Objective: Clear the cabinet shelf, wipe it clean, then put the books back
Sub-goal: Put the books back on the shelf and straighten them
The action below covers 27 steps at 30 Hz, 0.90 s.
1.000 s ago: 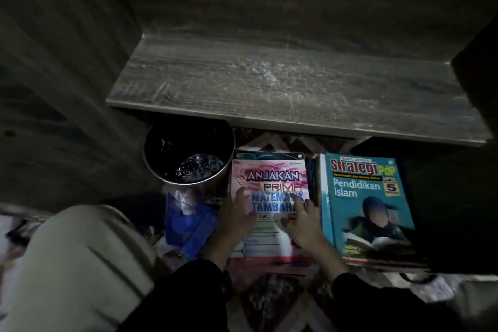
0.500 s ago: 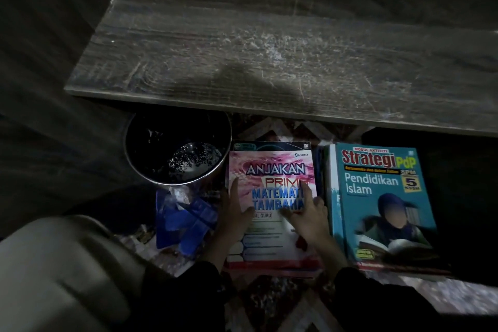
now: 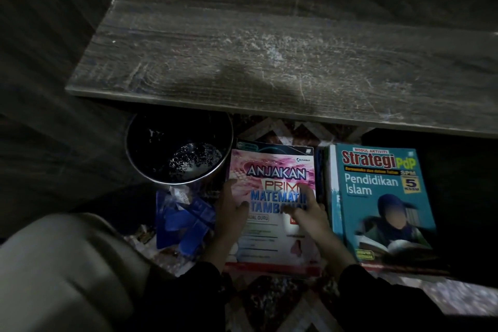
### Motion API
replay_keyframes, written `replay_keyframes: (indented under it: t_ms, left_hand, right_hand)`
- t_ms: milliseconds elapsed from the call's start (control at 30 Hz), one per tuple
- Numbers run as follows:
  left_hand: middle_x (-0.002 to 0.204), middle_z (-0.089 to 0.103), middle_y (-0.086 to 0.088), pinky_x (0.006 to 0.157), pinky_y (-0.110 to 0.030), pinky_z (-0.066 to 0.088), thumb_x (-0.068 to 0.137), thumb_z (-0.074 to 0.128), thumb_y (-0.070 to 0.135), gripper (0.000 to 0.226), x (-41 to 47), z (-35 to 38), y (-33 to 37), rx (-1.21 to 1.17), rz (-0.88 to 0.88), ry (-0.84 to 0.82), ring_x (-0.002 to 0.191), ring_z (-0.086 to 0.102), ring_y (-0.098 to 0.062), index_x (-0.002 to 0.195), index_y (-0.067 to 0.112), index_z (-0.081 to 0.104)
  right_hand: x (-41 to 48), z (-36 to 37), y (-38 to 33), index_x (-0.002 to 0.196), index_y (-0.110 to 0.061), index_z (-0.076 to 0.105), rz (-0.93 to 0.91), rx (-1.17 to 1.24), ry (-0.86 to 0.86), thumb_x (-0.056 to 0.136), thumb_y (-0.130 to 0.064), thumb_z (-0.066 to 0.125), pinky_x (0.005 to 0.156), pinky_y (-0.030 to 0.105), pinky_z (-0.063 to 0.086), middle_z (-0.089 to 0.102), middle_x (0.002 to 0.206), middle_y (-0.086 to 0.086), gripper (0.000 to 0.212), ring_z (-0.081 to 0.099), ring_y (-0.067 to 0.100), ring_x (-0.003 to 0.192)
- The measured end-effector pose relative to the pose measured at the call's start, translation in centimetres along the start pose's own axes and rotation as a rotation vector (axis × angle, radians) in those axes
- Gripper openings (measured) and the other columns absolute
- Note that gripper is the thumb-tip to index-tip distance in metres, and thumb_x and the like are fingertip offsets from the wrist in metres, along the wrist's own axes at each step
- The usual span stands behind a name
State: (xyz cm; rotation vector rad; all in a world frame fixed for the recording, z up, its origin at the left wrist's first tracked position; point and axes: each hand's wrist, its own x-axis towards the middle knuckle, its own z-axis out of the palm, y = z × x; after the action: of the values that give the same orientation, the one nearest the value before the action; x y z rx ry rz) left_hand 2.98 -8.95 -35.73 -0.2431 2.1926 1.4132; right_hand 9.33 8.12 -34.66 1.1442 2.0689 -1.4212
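While both hands, left [image 3: 233,210] and right [image 3: 310,213], lie flat and open on the pink book [image 3: 272,186], the bare shelf [image 3: 269,62] lies straight ahead, above.

Pink book [image 3: 272,170]: "ANJAKAN", "MATEMATIK TAMBAHAN". Teal book [image 3: 377,191]: "Strategi PdP", "Pendidikan Islam", "5".

Shelf [image 3: 269,62] cut off at right edge; hands [image 3: 310,213] hide pink book's [image 3: 272,170] title letters.

Pail [image 3: 179,147] left of maths book [image 3: 272,197]; Islam book [image 3: 377,197] right; shelf [image 3: 269,62] behind all three.
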Motion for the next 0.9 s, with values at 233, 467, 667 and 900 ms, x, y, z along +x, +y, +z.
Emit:
replay_keyframes:
  t_ms: [233,467,667,900]
  left_hand:
    - [0.145,0.037,0.006,0.078,-0.036,0.053,0.089,0.059,0.005,0.081,-0.3,-0.6,1.4,0.13,0.192,-0.067,0.099,0.058,-0.013,0.15,0.036,0.016]
    - [0.141,0.046,-0.003,0.062,-0.021,0.046,0.092,0.055,0.01,0.07,-1.4,-1.1,3.8,0.413,0.204,-0.223,0.089,0.064,-0.018,0.145,0.044,0.025]
    - [0.112,0.057,0.005,0.065,-0.024,0.048,0.082,0.06,-0.005,0.083,-1.7,-2.5,7.6,0.198,0.044,-0.26,0.074,0.059,-0.013,0.147,0.036,0.031]
    - [0.12,0.063,-0.021,0.063,-0.021,0.05,0.076,0.06,-0.014,0.056,-3.3,-4.9,13.0,-0.024,-0.16,-0.339,0.083,0.063,-0.024,0.128,0.006,0.057]
  right_hand:
    - [0.4,-1.3,-0.1,0.144,-0.046,0.023,-0.074,0.003,-0.035,0.081,-0.025,0.075,0.065,0.025,0.05,0.043,0.139,0.003,0.084,0.062,0.015,0.087]
    - [-0.5,-2.3,-0.5,0.144,-0.046,0.027,-0.051,-0.081,-0.117,0.081,-0.025,0.075,0.089,0.033,0.047,0.043,0.145,-0.002,0.082,0.057,0.018,0.1]
    - [-1.8,-2.5,-0.7,0.142,-0.051,0.027,-0.027,-0.08,-0.22,0.057,-0.061,0.08,0.107,0.04,0.038,0.037,0.15,-0.004,0.101,0.043,0.023,0.13]
    - [-5.4,-6.1,-3.9,0.143,-0.036,0.036,-0.038,-0.101,-0.338,0.078,-0.063,0.062,0.101,0.032,0.033,0.03,0.153,-0.002,0.075,0.034,0.021,0.135]
